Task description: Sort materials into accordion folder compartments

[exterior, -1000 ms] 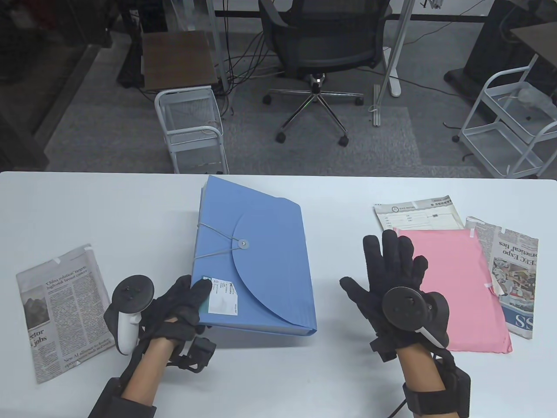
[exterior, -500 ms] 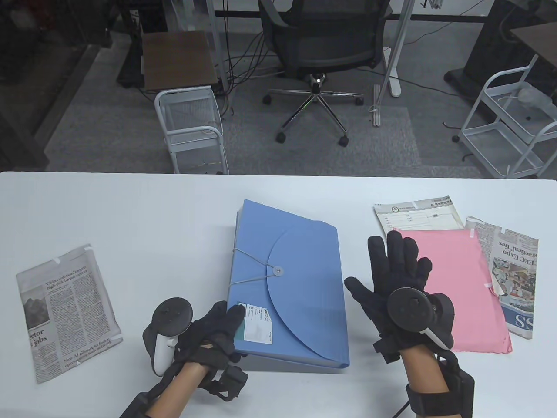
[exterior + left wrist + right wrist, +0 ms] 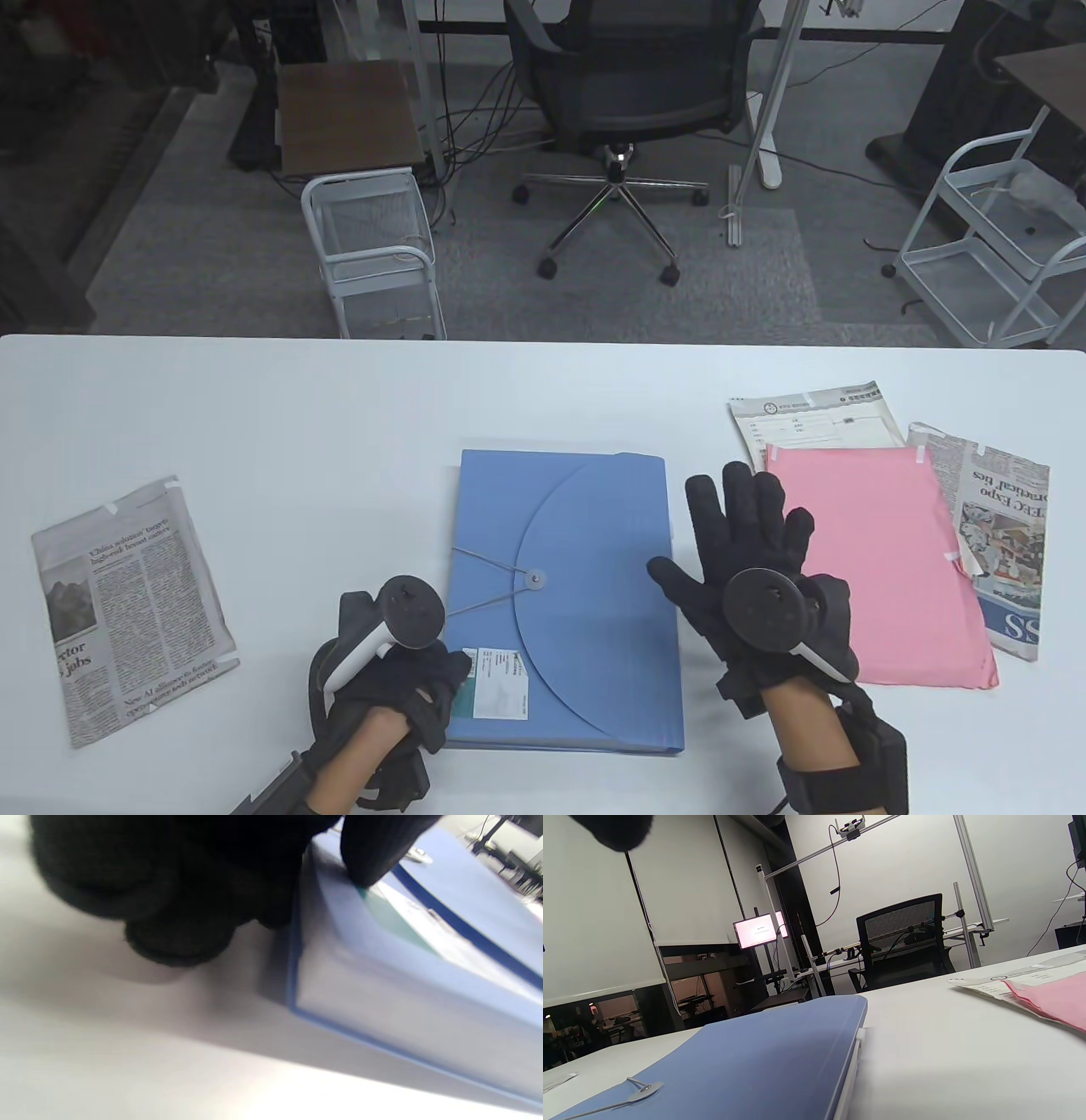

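Now we see the blue accordion folder lying flat in the lower middle of the table view, with its long axis running from the bottom of the frame toward the top. It is closed: the round flap is down and the elastic cord goes to the button near the centre of the folder. The button lies up and to the right of our left hand, and to the left of our right hand; the two hands seem about equally near to it.

Our left hand grips the lower left corner of the folder. In the left wrist view the thumb presses on the top face beside the white label, and the other fingers are curled at the edge. Our right hand is spread flat with straight fingers just beside the right edge of the folder, and it holds nothing. We cannot tell if its thumb touches the folder.

The pink sheet lies to the right of this hand, partly under it.
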Demonstrator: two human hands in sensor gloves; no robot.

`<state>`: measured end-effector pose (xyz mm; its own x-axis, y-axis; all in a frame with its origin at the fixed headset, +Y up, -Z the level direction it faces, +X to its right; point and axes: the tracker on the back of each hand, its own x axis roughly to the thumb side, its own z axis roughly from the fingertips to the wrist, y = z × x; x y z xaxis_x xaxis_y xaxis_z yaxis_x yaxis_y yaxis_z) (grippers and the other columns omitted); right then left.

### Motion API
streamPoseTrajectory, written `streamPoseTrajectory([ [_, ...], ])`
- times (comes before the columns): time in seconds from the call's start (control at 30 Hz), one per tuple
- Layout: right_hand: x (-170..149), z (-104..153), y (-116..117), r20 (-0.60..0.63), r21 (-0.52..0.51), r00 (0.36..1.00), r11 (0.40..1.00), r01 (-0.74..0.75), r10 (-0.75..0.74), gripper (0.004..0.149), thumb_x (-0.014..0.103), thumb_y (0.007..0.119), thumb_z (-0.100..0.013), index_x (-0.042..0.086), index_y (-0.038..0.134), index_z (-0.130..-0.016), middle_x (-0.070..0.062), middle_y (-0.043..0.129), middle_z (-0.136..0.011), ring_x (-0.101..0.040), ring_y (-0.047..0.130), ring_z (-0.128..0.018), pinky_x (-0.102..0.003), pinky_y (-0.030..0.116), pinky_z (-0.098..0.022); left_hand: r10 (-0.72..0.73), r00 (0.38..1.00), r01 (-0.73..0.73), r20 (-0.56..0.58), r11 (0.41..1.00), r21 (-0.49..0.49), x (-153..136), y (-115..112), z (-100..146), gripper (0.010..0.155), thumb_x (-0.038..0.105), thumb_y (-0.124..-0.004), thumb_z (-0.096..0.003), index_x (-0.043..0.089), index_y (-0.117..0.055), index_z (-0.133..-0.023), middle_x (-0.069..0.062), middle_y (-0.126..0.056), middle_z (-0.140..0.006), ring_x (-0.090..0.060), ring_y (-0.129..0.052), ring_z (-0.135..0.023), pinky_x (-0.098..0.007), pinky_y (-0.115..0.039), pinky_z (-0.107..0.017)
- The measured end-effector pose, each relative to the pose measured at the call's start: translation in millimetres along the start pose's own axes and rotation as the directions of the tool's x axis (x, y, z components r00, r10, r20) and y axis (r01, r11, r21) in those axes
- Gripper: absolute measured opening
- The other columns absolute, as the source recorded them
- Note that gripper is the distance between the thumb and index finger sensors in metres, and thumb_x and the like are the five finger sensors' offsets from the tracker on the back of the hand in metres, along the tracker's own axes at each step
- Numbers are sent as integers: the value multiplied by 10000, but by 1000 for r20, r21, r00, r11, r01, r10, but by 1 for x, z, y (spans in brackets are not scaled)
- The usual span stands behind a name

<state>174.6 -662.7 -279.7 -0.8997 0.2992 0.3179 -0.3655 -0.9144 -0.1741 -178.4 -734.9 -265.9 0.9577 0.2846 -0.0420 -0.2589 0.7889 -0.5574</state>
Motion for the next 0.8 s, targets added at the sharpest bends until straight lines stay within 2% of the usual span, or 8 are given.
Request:
streamPoseTrajectory([
  [0.1, 4, 0, 5, 7, 27, 1000, 1000, -4, 4, 860, 714, 566, -557, 186, 300, -1182, -266, 178, -1235, -586, 199, -1082, -845, 241, -656, -41, 999, 40, -20, 998, -47, 2, 5, 3, 605, 402, -613, -658, -44, -682, -1061, -316, -733, -972, -427, -966, -598, -453, -870, -375],
  [0.17, 6, -1, 10, 15, 59, 1000, 998, -10, 10, 857, 711, 570, -558, 184, 305, -1180, -267, 179, -1235, -584, 199, -1082, -846, 246, -655, -57, 997, 59, -51, 997, 55, 2, 11, 3, 611, 396, -624, -654, -51, -671, -1068, -325, -718, -983, -436, -957, -602, -467, -862, -376],
  [0.33, 23, -2, 32, 65, 185, 997, 981, -63, 52, 863, 703, 586, -559, 166, 314, -1177, -267, 172, -1231, -584, 188, -1078, -844, 258, -657, -100, 992, 111, -71, 977, 180, 12, 31, 3, 684, 483, -677, -644, -9, -607, -1115, -311, -646, -1050, -481, -874, -718, -533, -792, -478],
  [0.43, 32, -2, 48, 81, 285, 997, 958, -26, 3, 857, 687, 602, -560, 166, 314, -1176, -269, 148, -1225, -582, 166, -1071, -843, 237, -653, -114, 992, 123, -50, 967, 225, 30, 45, 4, 710, 506, -701, -638, 18, -576, -1139, -310, -571, -1111, -518, -800, -809, -574, -732, -550],
  [0.53, 38, -2, 64, 90, 386, 996, 922, -37, 2, 849, 674, 616, -563, 184, 293, -1177, -271, 119, -1219, -583, 119, -1065, -844, 221, -648, -189, 981, 193, -42, 941, 277, 53, 54, -2, 642, 485, -733, -629, 92, -638, -1128, -250, -616, -1125, -498, -786, -841, -569, -721, -579],
  [0.63, 37, -3, 72, 94, 465, 995, 884, -56, 13, 850, 662, 627, -566, 194, 261, -1173, -274, 84, -1207, -586, 95, -1052, -839, 254, -659, -273, 960, 280, -67, 910, 307, 70, 54, -15, 604, 476, -768, -612, 151, -680, -1114, -198, -668, -1121, -474, -785, -860, -563, -718, -595],
  [0.73, 33, -3, 82, 67, 533, 996, 846, 16, -61, 861, 634, 667, -570, 167, 265, -1171, -282, 39, -1187, -591, 54, -1030, -836, 259, -662, -346, 935, 352, -73, 889, 293, 85, 43, -28, 583, 470, -803, -595, 186, -720, -1098, -164, -705, -1116, -456, -796, -868, -556, -725, -600],
  [0.8, 33, -3, 90, 63, 591, 995, 806, 23, -75, 839, 610, 699, -571, 219, 258, -1168, -281, -4, -1170, -591, 22, -1014, -833, 263, -665, -394, 916, 400, -79, 874, 277, 91, 35, -36, 570, 471, -819, -587, 201, -741, -1084, -140, -724, -1113, -443, -802, -873, -553, -727, -607],
])
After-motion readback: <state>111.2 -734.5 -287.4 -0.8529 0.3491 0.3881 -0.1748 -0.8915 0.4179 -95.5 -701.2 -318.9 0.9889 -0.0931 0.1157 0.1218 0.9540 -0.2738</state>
